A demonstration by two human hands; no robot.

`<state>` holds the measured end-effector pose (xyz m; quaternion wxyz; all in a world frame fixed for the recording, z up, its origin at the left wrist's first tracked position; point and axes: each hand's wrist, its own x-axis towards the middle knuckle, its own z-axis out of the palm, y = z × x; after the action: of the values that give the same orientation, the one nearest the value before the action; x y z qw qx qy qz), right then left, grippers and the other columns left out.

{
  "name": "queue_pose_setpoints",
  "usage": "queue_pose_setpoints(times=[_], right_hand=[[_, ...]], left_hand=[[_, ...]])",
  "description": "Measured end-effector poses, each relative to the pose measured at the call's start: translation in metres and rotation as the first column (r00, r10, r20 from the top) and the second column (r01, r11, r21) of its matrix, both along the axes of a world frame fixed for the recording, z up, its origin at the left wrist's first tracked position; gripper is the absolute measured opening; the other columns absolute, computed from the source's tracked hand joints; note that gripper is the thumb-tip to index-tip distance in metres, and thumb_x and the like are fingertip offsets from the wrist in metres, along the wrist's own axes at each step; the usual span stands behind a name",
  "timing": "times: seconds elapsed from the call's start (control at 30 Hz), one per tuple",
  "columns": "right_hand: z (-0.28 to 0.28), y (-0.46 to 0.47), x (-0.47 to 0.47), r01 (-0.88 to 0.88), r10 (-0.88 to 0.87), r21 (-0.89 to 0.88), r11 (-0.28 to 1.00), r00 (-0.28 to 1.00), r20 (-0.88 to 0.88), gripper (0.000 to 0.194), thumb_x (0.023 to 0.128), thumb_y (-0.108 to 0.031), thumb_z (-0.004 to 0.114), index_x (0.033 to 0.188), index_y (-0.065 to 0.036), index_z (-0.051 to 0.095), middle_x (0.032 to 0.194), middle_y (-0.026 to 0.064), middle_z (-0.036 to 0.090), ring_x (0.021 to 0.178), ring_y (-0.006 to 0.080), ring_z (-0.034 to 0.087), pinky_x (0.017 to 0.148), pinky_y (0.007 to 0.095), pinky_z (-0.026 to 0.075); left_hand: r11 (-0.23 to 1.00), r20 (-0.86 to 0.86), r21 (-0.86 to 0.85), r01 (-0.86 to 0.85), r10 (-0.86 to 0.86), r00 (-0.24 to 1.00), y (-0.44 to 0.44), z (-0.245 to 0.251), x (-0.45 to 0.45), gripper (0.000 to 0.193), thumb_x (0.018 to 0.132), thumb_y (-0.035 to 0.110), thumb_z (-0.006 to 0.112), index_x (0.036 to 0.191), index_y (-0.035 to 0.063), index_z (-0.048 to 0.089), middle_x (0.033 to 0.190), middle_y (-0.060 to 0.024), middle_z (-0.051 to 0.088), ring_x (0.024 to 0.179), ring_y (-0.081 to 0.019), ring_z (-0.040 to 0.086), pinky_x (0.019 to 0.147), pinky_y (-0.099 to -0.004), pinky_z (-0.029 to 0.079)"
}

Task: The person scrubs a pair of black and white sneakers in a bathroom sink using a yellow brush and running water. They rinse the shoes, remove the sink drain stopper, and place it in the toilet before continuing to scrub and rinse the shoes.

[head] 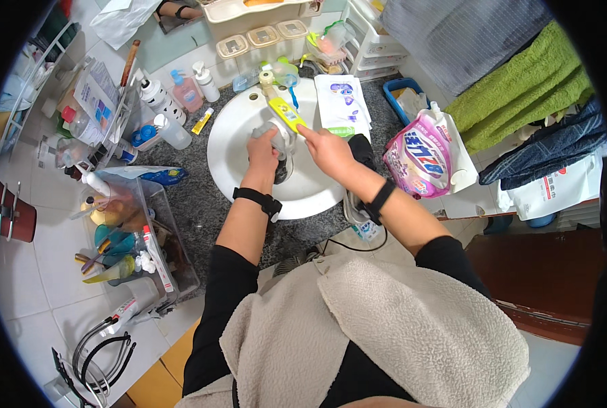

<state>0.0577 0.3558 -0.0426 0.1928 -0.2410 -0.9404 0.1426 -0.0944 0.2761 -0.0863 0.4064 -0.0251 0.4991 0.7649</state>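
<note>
Inside the white oval washbasin [227, 168], my left hand [262, 153] grips a grey-and-black shoe [281, 171], much of it covered by the fingers. My right hand [329, 153] holds one end of a flat yellow-green handle [286, 113] that bears a label. It looks like a brush, but no bristles can be made out. The handle slants across the basin just below the tap [266, 84], above and beside the shoe. Under my right forearm, a second grey-and-black item [362, 151], apparently another shoe, rests at the basin's right edge.
A white packet [341, 99] overlaps the basin's right rim. To its right are a blue basket [397, 102] and a purple-white detergent pouch [418, 158]. Pump bottles [186, 92] stand behind left. A clear bin of toiletries [173, 255] sits left on the dark stone counter [196, 204].
</note>
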Motion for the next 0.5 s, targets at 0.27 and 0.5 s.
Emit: queue_pose_setpoints(times=[0.27,0.5], right_hand=[[0.016,-0.017,0.021,0.0,0.003,-0.047,0.999,0.999,0.048,0.04,0.085,-0.013,0.054,0.124,-0.022,0.056,0.074,0.0156,0.054,0.063,0.0333,0.058,0.056,0.0424,0.047],[-0.009,-0.022,-0.029,0.027,-0.027,0.003,1.0,1.0,0.001,0.043,0.083,-0.012,0.056,0.125,-0.022,0.054,0.076,0.0165,0.055,0.063,0.0356,0.058,0.056,0.0436,0.048]], left_hand=[[0.989,0.094,0.114,-0.099,0.088,0.992,-0.008,-0.006,-0.01,0.018,0.08,0.007,0.065,0.095,0.0075,0.057,0.08,-0.0031,0.059,0.053,-0.0106,0.051,0.036,-0.0217,0.029],[0.986,0.085,0.022,-0.163,0.161,0.983,-0.002,-0.013,-0.012,0.012,0.082,0.008,0.063,0.092,0.0079,0.056,0.075,-0.0023,0.056,0.051,-0.0113,0.048,0.037,-0.0229,0.028]])
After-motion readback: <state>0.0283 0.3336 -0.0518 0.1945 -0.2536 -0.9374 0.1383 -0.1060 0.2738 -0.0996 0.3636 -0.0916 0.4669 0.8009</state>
